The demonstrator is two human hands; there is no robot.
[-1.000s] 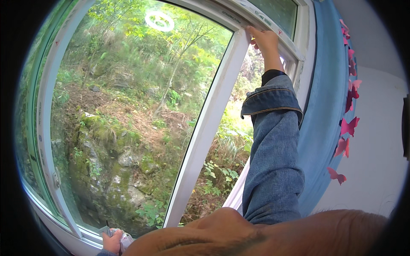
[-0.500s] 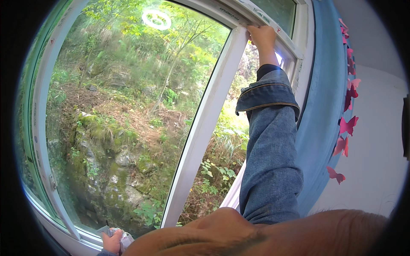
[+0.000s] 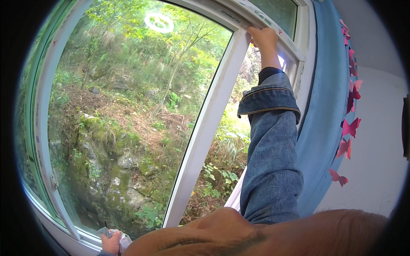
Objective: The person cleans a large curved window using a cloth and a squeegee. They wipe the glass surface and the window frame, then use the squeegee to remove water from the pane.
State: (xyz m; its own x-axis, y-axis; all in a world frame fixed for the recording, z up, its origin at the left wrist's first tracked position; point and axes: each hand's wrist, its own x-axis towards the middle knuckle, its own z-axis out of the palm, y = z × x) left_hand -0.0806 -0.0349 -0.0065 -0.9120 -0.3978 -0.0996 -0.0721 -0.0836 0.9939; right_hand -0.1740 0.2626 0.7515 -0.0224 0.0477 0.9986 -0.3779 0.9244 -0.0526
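My right hand (image 3: 265, 39) is raised to the top corner of the white-framed window sash (image 3: 204, 123). Its fingers are curled closed against the sash's upper edge. Whatever they may hold there is hidden. A rolled denim sleeve covers that arm. Low at the left, my left hand (image 3: 111, 242) is closed on a crumpled greyish-white plastic packet (image 3: 124, 241), just above the bottom window track. Part of the packet is out of sight behind the hand. To the right of the sash, the window stands partly open.
A blue curtain (image 3: 326, 85) hangs at the right, edged with pink and red paper butterflies (image 3: 351, 127). Beyond it is a white wall (image 3: 376, 141). The upper window frame (image 3: 273, 25) runs above my right hand. Outside rises a rocky, overgrown slope (image 3: 124, 128).
The whole view has shifted slightly. Both hands keep their places, the right at the sash's top corner and the left on the plastic packet.
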